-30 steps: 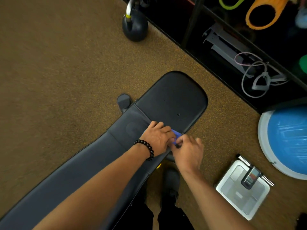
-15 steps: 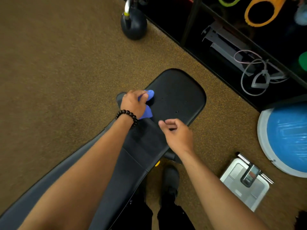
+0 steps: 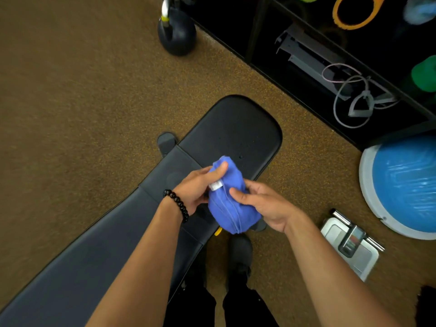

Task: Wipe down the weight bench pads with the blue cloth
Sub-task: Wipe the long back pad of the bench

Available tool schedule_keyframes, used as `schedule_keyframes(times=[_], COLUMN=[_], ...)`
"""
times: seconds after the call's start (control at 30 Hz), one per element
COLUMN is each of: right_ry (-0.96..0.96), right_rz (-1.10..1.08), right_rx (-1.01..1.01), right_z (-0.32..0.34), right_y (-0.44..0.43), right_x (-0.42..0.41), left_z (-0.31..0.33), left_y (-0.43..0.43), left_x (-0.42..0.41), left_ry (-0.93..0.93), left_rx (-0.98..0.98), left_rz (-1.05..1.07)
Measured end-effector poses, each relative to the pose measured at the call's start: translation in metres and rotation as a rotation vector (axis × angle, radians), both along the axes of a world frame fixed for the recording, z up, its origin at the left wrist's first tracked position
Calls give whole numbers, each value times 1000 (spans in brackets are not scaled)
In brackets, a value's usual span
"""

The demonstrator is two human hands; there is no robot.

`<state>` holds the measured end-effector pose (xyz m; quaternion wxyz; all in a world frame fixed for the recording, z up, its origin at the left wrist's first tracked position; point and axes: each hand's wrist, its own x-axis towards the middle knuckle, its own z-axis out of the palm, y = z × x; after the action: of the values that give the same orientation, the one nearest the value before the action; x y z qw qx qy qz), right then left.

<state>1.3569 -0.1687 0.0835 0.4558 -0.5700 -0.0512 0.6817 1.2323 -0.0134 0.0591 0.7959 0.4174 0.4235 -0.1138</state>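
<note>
The black weight bench runs from lower left to the middle, with its seat pad (image 3: 236, 128) at the far end and the long back pad (image 3: 77, 263) nearer me. A few small droplets show on the seat pad. The blue cloth (image 3: 227, 206) is bunched and lifted just above the gap between the pads, a white tag showing. My left hand (image 3: 195, 187), with a black bead bracelet at the wrist, grips its left side, thumb on top. My right hand (image 3: 264, 204) holds its right side.
A black kettlebell (image 3: 177, 36) stands on the brown floor beyond the bench. A dark rack (image 3: 330, 55) with bands and a roller lines the upper right. A blue balance dome (image 3: 403, 185) and a body scale (image 3: 351, 244) lie at right. My black shoes (image 3: 238, 253) stand beside the bench.
My left hand pulled the cloth back from the far left of the seat pad to the near edge. My right hand, free half a second ago, now holds the cloth too, and it is lifted.
</note>
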Motion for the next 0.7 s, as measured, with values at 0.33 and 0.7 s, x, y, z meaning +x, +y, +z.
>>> schedule_keyframes(times=[0.33, 0.7], right_ry=[-630, -882], right_rz=[-26, -167], right_rx=[-392, -520], right_z=[-34, -71], right_y=[-11, 33], right_x=[40, -85], left_z=[-22, -47], left_y=[1, -18], left_x=[-17, 8], left_ry=[260, 472], left_rx=[390, 1351], left_rz=[-221, -151])
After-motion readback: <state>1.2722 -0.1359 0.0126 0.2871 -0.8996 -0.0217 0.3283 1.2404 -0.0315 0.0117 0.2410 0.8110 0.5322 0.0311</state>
